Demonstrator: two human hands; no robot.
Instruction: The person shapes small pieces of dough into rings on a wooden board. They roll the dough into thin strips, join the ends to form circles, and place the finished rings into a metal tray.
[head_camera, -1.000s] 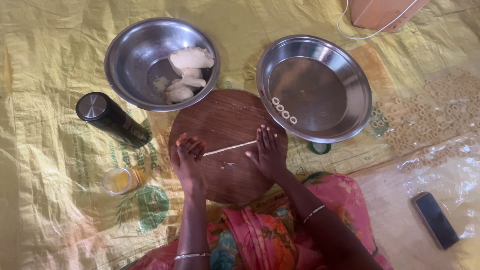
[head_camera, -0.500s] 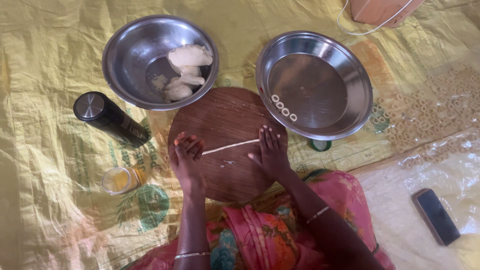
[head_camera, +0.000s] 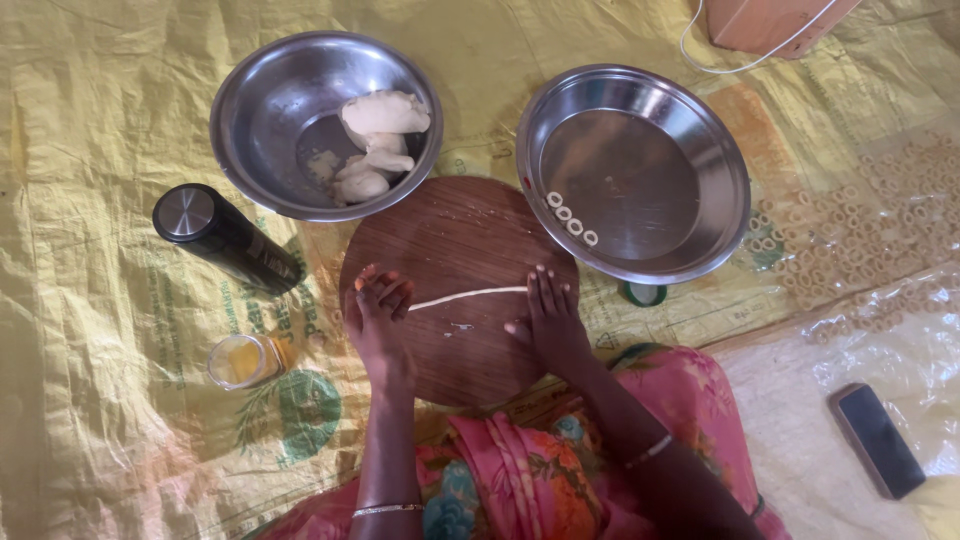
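A thin rope of pale dough (head_camera: 468, 296) lies across a round wooden board (head_camera: 460, 240). My left hand (head_camera: 376, 318) rests flat on the rope's left end and my right hand (head_camera: 548, 318) lies with its fingertips on the right end. Both hands press down with fingers stretched, gripping nothing. A steel bowl (head_camera: 262, 110) beyond the board at the left holds lumps of dough (head_camera: 375, 135). To the right, a wide steel plate (head_camera: 700, 160) carries several small dough rings (head_camera: 570, 218) near its left rim.
A black steel bottle (head_camera: 225, 236) lies left of the board, with a small jar of yellow oil (head_camera: 243, 360) below it. Many dough rings (head_camera: 860, 230) dry on the yellow sheet at right. A dark phone (head_camera: 878, 440) lies at lower right. A green lid (head_camera: 643, 293) peeks from under the plate.
Both hands have shifted slightly apart along the dough rope, which looks longer and thinner than a second ago. Bowl, plate and bottle have stayed where they were.
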